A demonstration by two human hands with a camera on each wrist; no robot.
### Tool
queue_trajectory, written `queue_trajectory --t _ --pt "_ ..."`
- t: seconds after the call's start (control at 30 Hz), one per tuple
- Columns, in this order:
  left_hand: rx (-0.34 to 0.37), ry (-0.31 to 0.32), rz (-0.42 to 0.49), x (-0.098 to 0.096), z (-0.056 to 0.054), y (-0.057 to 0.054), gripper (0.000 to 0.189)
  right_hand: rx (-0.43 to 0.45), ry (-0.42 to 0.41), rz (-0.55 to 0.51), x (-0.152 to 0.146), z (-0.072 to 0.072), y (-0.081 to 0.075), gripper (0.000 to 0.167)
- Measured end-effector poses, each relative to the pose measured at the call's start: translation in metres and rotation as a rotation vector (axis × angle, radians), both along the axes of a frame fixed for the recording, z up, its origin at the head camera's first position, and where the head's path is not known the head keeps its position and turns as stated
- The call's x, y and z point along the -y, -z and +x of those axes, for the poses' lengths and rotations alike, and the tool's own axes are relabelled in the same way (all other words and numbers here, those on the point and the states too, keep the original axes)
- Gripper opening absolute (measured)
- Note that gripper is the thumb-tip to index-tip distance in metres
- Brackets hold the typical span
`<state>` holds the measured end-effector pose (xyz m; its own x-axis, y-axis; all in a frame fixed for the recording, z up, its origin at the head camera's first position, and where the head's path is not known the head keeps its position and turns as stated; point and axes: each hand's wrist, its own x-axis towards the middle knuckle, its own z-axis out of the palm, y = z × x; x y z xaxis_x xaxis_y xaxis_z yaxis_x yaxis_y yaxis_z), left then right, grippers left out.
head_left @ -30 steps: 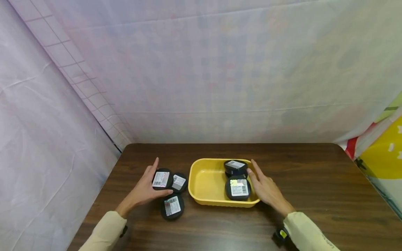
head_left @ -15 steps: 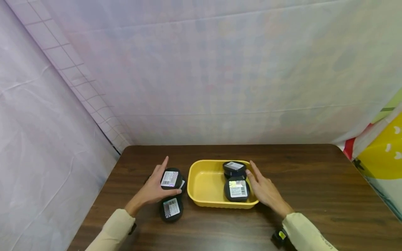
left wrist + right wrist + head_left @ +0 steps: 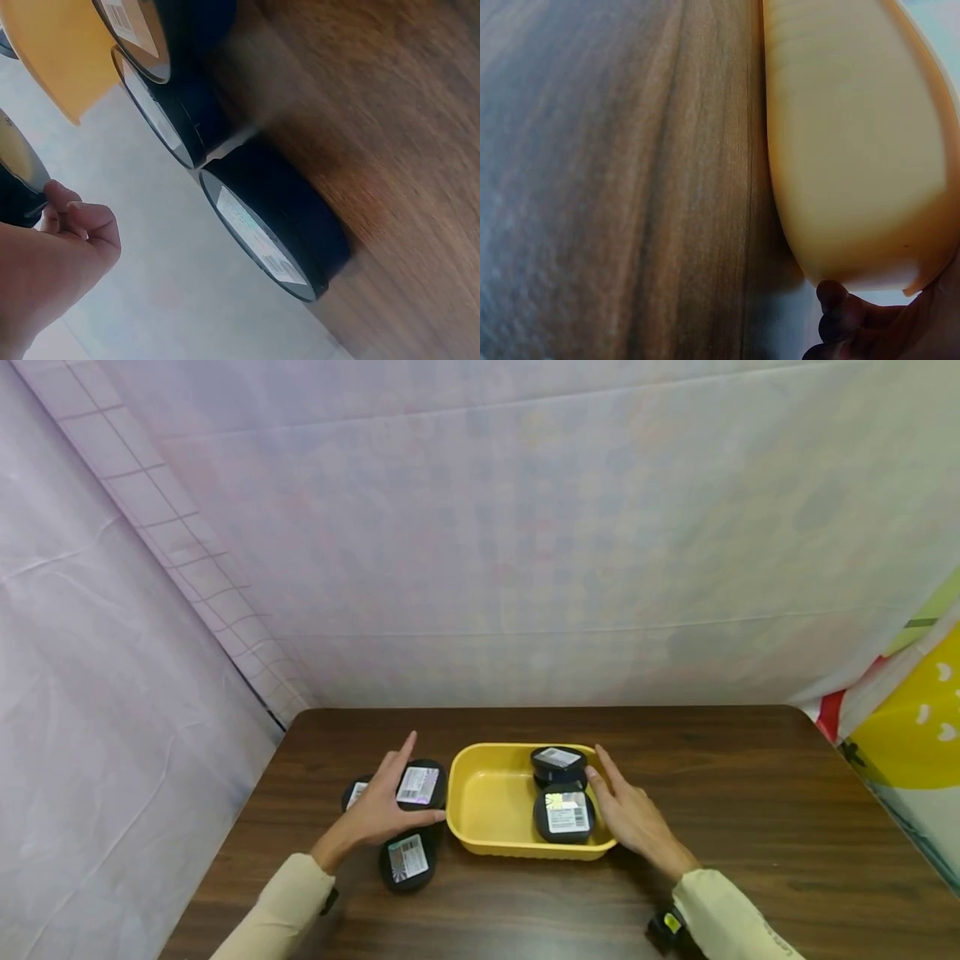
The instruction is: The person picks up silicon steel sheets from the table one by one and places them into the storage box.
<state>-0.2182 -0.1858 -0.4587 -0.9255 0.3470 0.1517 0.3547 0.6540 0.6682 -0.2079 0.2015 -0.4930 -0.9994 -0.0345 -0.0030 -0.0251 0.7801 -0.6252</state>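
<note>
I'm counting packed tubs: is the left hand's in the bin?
Out: the left hand holds the black tub left of the yellow bin.

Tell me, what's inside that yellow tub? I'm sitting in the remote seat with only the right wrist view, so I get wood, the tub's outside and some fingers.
Observer: The head view looks down into it: round black containers sit toward the right end of the yellow tub.

Visitor: Ooh! And what's the other hand up to?

Observer: The left hand holds a black container of its own, just left of the tub.

Visitor: Are there any more lying about?

Observer: Yes, the head view shows a labelled container on the table, on the person's side of the left hand.
</note>
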Motion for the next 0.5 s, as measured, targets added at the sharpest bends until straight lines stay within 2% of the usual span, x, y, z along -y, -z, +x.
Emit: queue_trajectory --t 0.3,0.5 --pt "0.040 0.017 0.025 -0.008 0.000 -0.004 0.118 -0.011 0.003 0.002 0.002 0.000 0.001 0.070" --pt "0.034 0.051 0.028 -0.019 -0.002 -0.004 0.116 -0.008 0.004 0.008 0.001 0.000 0.000 0.071"
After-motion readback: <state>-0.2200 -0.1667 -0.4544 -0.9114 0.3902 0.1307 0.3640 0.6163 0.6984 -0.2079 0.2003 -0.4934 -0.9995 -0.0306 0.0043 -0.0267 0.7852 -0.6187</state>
